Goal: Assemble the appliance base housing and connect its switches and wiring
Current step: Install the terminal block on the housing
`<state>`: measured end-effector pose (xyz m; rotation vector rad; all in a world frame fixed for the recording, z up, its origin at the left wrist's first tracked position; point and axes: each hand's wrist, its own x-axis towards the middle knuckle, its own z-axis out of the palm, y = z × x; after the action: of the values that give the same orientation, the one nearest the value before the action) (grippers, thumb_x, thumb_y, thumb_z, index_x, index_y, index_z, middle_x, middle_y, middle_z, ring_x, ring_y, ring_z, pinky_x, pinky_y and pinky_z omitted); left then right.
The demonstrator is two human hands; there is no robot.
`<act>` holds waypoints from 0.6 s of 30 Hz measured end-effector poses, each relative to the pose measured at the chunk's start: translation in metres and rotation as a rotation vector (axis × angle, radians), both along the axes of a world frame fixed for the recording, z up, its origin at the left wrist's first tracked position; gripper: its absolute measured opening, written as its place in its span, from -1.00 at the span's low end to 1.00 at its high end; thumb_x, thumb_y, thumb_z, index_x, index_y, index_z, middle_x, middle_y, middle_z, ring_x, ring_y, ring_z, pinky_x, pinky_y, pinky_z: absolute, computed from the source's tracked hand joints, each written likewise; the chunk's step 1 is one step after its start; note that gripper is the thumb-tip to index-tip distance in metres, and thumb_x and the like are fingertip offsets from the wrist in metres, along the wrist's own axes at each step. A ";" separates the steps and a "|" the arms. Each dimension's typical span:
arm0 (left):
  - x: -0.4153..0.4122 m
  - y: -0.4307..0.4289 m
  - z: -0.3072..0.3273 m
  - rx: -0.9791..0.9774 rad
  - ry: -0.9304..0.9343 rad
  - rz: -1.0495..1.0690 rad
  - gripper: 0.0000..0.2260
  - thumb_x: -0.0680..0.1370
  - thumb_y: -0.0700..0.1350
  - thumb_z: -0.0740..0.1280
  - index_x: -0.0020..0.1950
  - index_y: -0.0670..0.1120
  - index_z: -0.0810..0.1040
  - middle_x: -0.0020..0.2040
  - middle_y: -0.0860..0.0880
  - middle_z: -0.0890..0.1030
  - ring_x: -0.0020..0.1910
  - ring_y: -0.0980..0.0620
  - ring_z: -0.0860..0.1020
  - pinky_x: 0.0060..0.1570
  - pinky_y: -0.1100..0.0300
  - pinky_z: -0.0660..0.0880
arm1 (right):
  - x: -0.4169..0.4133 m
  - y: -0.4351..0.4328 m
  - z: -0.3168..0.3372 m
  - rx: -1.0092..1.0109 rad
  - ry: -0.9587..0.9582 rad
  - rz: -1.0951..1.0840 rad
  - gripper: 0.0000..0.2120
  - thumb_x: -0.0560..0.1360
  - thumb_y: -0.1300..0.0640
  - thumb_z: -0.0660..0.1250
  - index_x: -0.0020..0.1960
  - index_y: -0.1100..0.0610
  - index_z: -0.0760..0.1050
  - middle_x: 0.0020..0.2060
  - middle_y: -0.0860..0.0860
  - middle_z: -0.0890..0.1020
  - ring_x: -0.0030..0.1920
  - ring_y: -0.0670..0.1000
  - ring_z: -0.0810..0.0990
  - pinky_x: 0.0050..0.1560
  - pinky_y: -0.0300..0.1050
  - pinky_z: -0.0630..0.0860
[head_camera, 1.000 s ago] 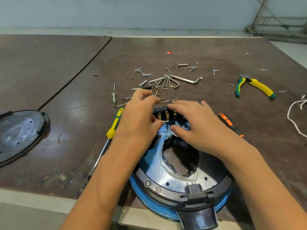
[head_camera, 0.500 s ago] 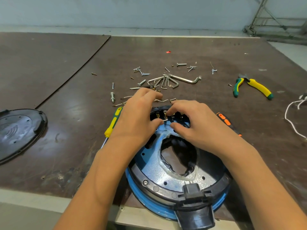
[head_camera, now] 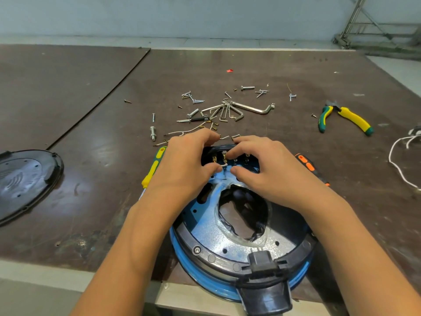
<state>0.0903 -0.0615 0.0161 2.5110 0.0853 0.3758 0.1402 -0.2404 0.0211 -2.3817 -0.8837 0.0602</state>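
A round blue and black appliance base housing (head_camera: 227,247) lies at the table's near edge, a black handle part pointing toward me. At its far rim sits a black switch block with brass terminals (head_camera: 241,157). A short white wire (head_camera: 223,164) loops at those terminals. My left hand (head_camera: 184,165) rests over the housing's left side, thumb tip at the wire. From the right, my right hand (head_camera: 262,167) curls its index finger onto the terminals with its thumb just below; whether either hand pinches the wire is hidden.
Loose screws, bolts and hex keys (head_camera: 227,108) are scattered beyond the housing. A yellow-green screwdriver (head_camera: 153,169) lies left of it and an orange-black one (head_camera: 307,165) right. Pliers (head_camera: 346,117) and a white cable (head_camera: 401,160) sit far right. A black cover plate (head_camera: 25,181) lies left.
Both hands have stayed at the switch block. My right index finger has curled further down onto the terminals and the thumbs have drawn closer together at the white wire.
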 end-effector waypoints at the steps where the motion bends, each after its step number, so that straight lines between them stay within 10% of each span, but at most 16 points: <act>1: 0.000 0.000 -0.001 0.009 0.001 -0.004 -0.47 0.41 -0.12 0.57 0.35 0.00 0.53 0.24 0.05 0.62 0.24 0.12 0.55 0.28 0.22 0.46 | 0.000 0.000 0.000 0.001 0.003 -0.006 -0.74 0.53 0.04 0.41 0.21 -0.06 0.61 0.30 -0.11 0.54 0.31 -0.01 0.47 0.33 0.18 0.39; 18: 0.003 0.003 -0.006 0.013 0.001 -0.030 -0.45 0.40 -0.10 0.58 0.35 0.04 0.51 0.22 0.11 0.62 0.20 0.19 0.54 0.21 0.34 0.39 | 0.001 0.003 0.001 -0.011 0.018 -0.025 -0.94 0.52 0.03 0.41 -0.04 -0.10 0.65 0.36 -0.03 0.53 0.41 -0.01 0.43 0.37 0.18 0.35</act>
<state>0.0936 -0.0589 0.0103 2.5219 0.0457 0.3642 0.1407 -0.2379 0.0216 -2.3980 -0.8474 0.0770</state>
